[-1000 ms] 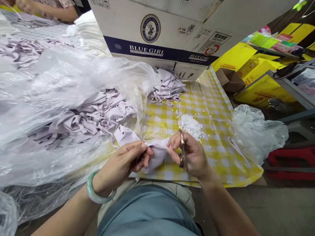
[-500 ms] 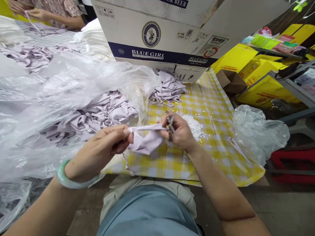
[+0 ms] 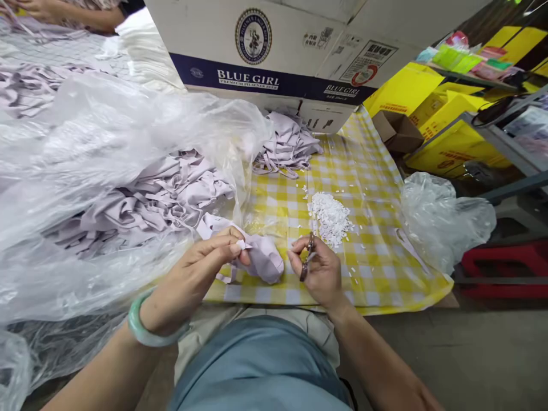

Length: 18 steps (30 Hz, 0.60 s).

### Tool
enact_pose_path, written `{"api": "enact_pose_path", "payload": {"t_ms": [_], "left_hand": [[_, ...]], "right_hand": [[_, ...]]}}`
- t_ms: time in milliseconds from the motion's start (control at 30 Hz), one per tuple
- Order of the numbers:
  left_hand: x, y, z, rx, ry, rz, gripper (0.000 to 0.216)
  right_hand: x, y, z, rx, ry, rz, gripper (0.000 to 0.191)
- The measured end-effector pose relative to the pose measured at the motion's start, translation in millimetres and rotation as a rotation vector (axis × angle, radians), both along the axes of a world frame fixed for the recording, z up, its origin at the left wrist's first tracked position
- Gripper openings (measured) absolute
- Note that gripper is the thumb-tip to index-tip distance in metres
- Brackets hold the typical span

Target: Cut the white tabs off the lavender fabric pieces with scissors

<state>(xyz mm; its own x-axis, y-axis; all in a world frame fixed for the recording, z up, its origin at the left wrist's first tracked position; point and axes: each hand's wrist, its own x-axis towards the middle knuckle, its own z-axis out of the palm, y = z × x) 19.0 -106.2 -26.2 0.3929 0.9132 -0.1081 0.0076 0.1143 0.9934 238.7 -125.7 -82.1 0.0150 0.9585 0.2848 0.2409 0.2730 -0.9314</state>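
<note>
My left hand (image 3: 201, 265), wearing a pale green bangle, pinches the edge of a lilac fabric piece (image 3: 266, 260) between thumb and fingers. A small white bit shows at the fingertips. The piece droops onto the yellow checked tablecloth (image 3: 368, 285), with a strap trailing below. To its right, apart from the cloth, my right hand (image 3: 326, 277) is closed around small dark metal scissors (image 3: 309, 257); their blades are hard to make out. Just beyond that hand lies a heap of small white scraps (image 3: 329, 218).
Crumpled lilac pieces (image 3: 166, 200) lie under clear plastic sheeting (image 3: 107, 148) at left. Another lilac pile (image 3: 286, 142) sits before a large beer carton (image 3: 274, 57). A clear plastic bag (image 3: 445, 222) hangs at the right edge. A co-worker's hands (image 3: 40, 10) show at top left.
My hands have moved apart and nearer to me. The right hand has let go of the lilac piece, which was stretched between both hands and now hangs from the left.
</note>
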Motion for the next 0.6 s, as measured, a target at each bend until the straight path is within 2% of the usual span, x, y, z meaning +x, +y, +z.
{"api": "enact_pose_path", "payload": {"t_ms": [67,133,200,233,300,400,500,600], "left_hand": [[2,2,0.9,0.017,0.057,-0.066,0.034],[2,3,1.2,0.029,0.102,-0.092,0.034],[3,2,1.5,0.029,0.126,-0.081,0.034],[3,1,1.6,0.023,0.118,-0.065,0.034],[7,-2,1.6,0.009,0.049,-0.006,0.033],[23,-7,-1.5,-0.023,-0.14,0.115,0.03],[44,-8,-10.6,-0.113,-0.251,0.161,0.031],[60,-6,-22.6,-0.113,-0.236,0.167,0.03]], "right_hand": [[-1,9,13.9,-0.062,0.083,0.164,0.012],[-3,17,25.5,-0.196,0.132,0.388,0.012],[-4,21,32.0,-0.291,0.106,0.487,0.013],[-5,21,32.9,-0.283,0.075,0.468,0.013],[-10,16,29.4,-0.17,0.009,0.338,0.011],[-25,-1,14.2,-0.037,0.022,0.122,0.009],[-34,-16,-1.6,-0.135,0.096,0.075,0.011],[-19,-19,-4.8,-0.2,-0.035,0.093,0.019]]}}
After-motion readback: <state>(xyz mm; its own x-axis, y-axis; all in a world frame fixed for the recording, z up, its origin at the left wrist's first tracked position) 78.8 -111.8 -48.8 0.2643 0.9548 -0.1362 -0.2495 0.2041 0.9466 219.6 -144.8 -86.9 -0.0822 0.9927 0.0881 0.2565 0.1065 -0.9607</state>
